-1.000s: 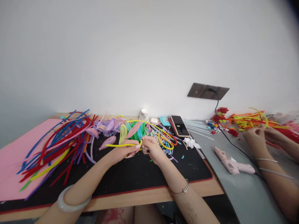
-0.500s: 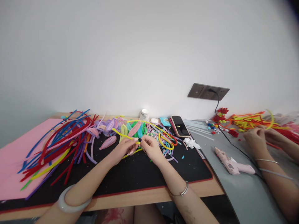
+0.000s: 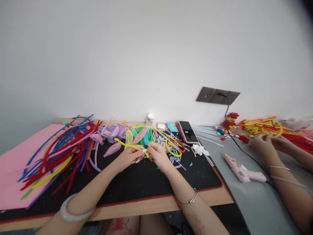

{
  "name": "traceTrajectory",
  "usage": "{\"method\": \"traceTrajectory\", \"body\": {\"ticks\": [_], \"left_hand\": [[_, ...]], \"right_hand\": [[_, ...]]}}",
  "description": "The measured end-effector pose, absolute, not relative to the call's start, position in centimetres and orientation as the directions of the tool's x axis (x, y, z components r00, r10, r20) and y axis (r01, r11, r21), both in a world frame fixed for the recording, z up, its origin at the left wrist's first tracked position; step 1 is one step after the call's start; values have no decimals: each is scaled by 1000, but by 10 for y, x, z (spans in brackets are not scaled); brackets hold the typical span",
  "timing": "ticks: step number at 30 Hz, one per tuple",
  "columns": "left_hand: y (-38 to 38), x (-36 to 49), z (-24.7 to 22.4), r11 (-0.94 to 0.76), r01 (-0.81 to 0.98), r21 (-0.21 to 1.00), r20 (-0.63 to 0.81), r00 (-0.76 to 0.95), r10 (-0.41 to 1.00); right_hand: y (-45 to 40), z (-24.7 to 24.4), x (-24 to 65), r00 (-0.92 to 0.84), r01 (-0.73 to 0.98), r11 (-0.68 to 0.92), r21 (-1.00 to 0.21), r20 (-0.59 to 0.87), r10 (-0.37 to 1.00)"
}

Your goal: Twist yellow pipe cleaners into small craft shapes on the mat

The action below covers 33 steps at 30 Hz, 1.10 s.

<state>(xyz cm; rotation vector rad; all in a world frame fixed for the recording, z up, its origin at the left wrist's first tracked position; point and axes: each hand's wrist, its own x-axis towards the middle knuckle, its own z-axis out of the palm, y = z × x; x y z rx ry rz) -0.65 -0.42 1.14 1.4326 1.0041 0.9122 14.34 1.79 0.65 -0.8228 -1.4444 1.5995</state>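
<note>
Here's the left hand point(image 3: 132, 156), thumb and fingers pinching a yellow fuzzy stem point(image 3: 126, 144), one end angling up leftward. And the right hand point(image 3: 158, 156) meets it, fingertips gripped on the stem's bent part, the exact hold partly hidden. That stem is up above the black mat point(image 3: 146, 187), in front of the green bundle point(image 3: 139, 140). Now back to the wall: a white cup point(image 3: 151, 121), upright, mouth up; what's inside, I can't tell. Just beside it, a small white case point(image 3: 161, 126), then a blue packet point(image 3: 172, 127), contents hidden too, and the phone point(image 3: 188, 132). Out left, loose coloured stems point(image 3: 73, 147) sprawl across a pink sheet point(image 3: 14, 182). Over right, a glue gun point(image 3: 244, 171) lies on the grey surface point(image 3: 259, 205), near a co-worker's hands point(image 3: 262, 145), with clear plastic packaging point(image 3: 297, 122) beyond.
</note>
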Motion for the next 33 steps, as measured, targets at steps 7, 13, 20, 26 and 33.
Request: {"method": "traceTrajectory", "body": {"ticks": [7,13,20,26,33], "left_hand": [[-5,-10,10,-104,169,980,31,387,922],[-5,-10,9,-143,226,964,45,390,920],[-5,-9,10,-153,213,965,64,377,924],[-3,-11,6,-146,133,980,80,408,910],[-6,-10,11,-185,221,958,81,410,908]], "right_hand": [[17,12,143,-523,-202,-194,-960,-62,850],[25,10,148,-442,-121,-32,-992,25,897],[27,2,150,-459,-16,98,-995,94,884],[29,-2,151,-423,64,228,-972,180,888],[27,5,150,-363,169,344,-924,267,893]]}}
